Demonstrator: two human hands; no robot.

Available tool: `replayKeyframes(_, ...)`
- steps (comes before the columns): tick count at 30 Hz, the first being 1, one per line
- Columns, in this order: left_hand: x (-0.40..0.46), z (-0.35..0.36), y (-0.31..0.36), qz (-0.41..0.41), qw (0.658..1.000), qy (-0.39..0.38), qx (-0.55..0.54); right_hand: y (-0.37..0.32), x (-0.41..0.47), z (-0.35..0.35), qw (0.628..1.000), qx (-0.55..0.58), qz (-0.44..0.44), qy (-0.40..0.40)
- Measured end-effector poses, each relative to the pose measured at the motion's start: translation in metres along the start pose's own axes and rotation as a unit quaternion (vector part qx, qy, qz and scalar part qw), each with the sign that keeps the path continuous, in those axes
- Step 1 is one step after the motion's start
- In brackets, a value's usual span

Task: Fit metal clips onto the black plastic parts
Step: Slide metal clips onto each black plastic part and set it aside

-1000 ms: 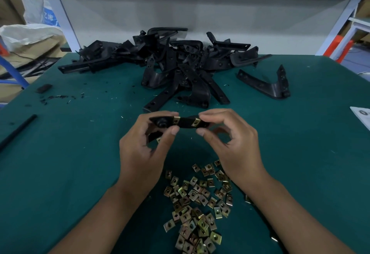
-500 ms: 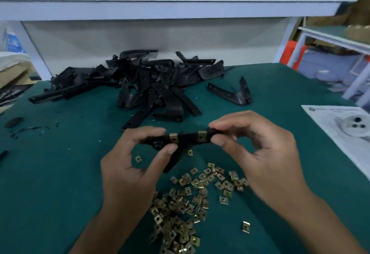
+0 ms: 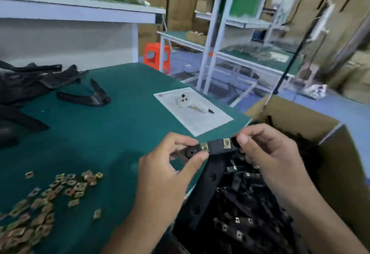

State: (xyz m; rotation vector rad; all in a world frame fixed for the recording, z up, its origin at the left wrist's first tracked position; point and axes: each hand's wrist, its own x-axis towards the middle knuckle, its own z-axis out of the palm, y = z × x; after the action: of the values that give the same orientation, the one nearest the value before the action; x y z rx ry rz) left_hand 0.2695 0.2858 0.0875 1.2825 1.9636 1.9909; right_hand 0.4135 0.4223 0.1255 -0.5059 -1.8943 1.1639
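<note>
Both hands hold a black plastic bracket [image 3: 217, 149] with two brass-coloured metal clips above the open cardboard box [image 3: 330, 153]: left hand [image 3: 166, 175] pinches one end, right hand [image 3: 266, 153] the other.

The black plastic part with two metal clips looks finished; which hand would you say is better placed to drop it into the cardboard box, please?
Probably the right hand: it grips the black plastic part directly above the cardboard box, while the left hand is over the table edge.

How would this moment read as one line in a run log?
left hand: grips black part | right hand: grips other end | two clips fitted | part over cardboard box
</note>
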Motion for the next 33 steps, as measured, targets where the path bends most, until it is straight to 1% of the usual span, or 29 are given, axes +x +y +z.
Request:
replayKeyframes(2, -0.008, 0.039, -0.009, -0.028, 0.999, -0.046, -0.007, 0.019, -0.010, -0.033, 0.998, -0.065, 0.018, 0.011)
replayKeyframes(4, -0.018, 0.075, -0.021, -0.059, 0.992, -0.106, 0.017, 0.043, -0.021, -0.062, 0.989, -0.136, 0.053, 0.026)
replayKeyframes(6, -0.031, 0.097, -0.030, -0.089, 0.973, -0.206, 0.054, 0.069, -0.034, -0.083, 0.972, -0.210, 0.106, 0.024)
replayKeyframes(8, -0.042, 0.102, -0.039, -0.065, 0.943, -0.300, 0.129, 0.093, -0.050, -0.091, 0.938, -0.304, 0.165, 0.002)
replayKeyframes(9, -0.044, 0.097, -0.042, -0.046, 0.938, -0.309, 0.151, 0.104, -0.058, -0.092, 0.919, -0.349, 0.182, -0.008)
replayKeyframes(10, -0.044, 0.088, -0.043, -0.032, 0.942, -0.296, 0.156, 0.112, -0.066, -0.090, 0.908, -0.376, 0.184, -0.011)
replayKeyframes(11, -0.040, 0.074, -0.043, -0.024, 0.950, -0.270, 0.154, 0.115, -0.070, -0.087, 0.908, -0.382, 0.174, -0.013)
replayKeyframes(13, -0.033, 0.037, -0.042, -0.014, 0.966, -0.199, 0.163, 0.116, -0.070, -0.075, 0.918, -0.369, 0.144, -0.033)
replayKeyframes(15, -0.029, -0.010, -0.045, -0.019, 0.970, -0.136, 0.201, 0.117, -0.066, -0.053, 0.932, -0.335, 0.131, -0.050)
replayKeyframes(17, -0.030, -0.068, -0.052, -0.051, 0.965, -0.078, 0.245, 0.122, -0.057, -0.017, 0.945, -0.292, 0.107, -0.099)
replayKeyframes(20, -0.031, -0.158, -0.067, -0.135, 0.948, 0.012, 0.288, 0.108, -0.040, 0.060, 0.942, -0.269, 0.015, -0.198)
replayKeyframes(22, -0.028, -0.215, -0.080, -0.183, 0.923, 0.081, 0.329, 0.081, -0.032, 0.119, 0.927, -0.258, -0.058, -0.265)
replayKeyframes(23, -0.026, -0.240, -0.088, -0.205, 0.905, 0.114, 0.355, 0.066, -0.030, 0.146, 0.913, -0.257, -0.100, -0.300)
replayKeyframes(25, -0.021, -0.285, -0.107, -0.250, 0.860, 0.173, 0.410, 0.045, -0.024, 0.192, 0.873, -0.256, -0.148, -0.388)
replayKeyframes(27, -0.015, -0.320, -0.124, -0.292, 0.814, 0.207, 0.457, 0.038, -0.022, 0.230, 0.839, -0.256, -0.183, -0.444)
replayKeyframes(28, -0.012, -0.333, -0.132, -0.309, 0.795, 0.207, 0.480, 0.035, -0.020, 0.245, 0.827, -0.258, -0.187, -0.463)
replayKeyframes(30, -0.006, -0.352, -0.145, -0.339, 0.764, 0.181, 0.518, 0.028, -0.013, 0.271, 0.812, -0.250, -0.191, -0.492)
replayKeyframes(32, -0.001, -0.364, -0.153, -0.355, 0.746, 0.154, 0.542, 0.023, -0.007, 0.288, 0.796, -0.241, -0.178, -0.525)
replayKeyframes(33, 0.000, -0.367, -0.157, -0.350, 0.743, 0.151, 0.551, 0.021, -0.004, 0.295, 0.784, -0.237, -0.167, -0.549)
